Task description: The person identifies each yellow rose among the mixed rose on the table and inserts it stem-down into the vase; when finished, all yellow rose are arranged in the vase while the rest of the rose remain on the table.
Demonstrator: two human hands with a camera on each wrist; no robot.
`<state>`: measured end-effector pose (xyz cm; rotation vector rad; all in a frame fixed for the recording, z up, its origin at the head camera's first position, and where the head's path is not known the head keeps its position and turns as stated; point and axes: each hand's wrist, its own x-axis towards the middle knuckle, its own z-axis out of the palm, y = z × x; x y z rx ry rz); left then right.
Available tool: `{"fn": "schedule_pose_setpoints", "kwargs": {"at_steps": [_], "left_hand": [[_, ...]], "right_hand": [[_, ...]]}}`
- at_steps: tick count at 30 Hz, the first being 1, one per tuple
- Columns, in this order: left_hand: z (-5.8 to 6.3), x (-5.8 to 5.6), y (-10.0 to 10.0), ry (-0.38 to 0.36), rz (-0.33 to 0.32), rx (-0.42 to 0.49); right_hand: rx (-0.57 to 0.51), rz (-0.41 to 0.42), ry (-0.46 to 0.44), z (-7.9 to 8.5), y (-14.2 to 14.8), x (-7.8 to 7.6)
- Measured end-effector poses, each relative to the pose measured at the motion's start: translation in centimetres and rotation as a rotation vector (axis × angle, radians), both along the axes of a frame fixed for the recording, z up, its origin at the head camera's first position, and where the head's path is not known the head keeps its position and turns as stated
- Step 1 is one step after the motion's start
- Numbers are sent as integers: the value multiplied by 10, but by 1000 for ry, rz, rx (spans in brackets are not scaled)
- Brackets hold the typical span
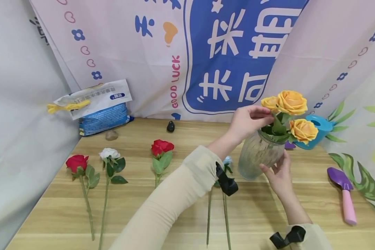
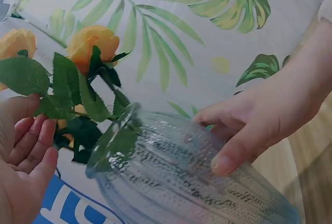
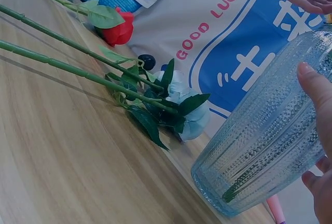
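A ribbed clear glass vase (image 1: 257,156) holds three yellow-orange roses (image 1: 292,102) with green leaves at its mouth. My right hand (image 1: 279,173) grips the lower side of the vase, thumb on the near face and fingers round the other side. Up by the rim, my left hand (image 1: 251,121) is at the blooms and leaves. In the left wrist view its fingers (image 2: 39,143) are loosely bent, and the thumb is against a leaf (image 2: 23,74). Through the glass in the right wrist view, a dark green stem end (image 3: 228,195) shows near the vase's base.
On the wooden table (image 1: 162,222) lie red roses (image 1: 77,163), a white rose (image 1: 110,153) and pale blue roses (image 3: 192,115). A purple-and-pink trowel (image 1: 345,194) lies right; a blue watering can (image 1: 320,130) stands behind the vase. At the back are a blue packet (image 1: 103,118) and black stone (image 1: 171,126).
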<state>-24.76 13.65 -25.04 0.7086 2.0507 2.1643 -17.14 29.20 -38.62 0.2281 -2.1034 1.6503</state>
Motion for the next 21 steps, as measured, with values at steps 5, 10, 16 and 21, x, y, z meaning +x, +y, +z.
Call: {"fn": "schedule_pose_setpoints", "kwargs": {"at_steps": [5, 10, 16, 21], "left_hand": [[-10, 6, 4, 17, -43, -39], [-21, 3, -6, 13, 34, -40], [-27, -9, -36, -57, 82, -51], [-38, -19, -77, -133, 49, -51]], "right_hand": [[-6, -5, 13, -1, -3, -1], [-12, -12, -4, 0, -4, -2], [-10, -9, -5, 1, -2, -3], [0, -8, -22, 3, 1, -5]]}}
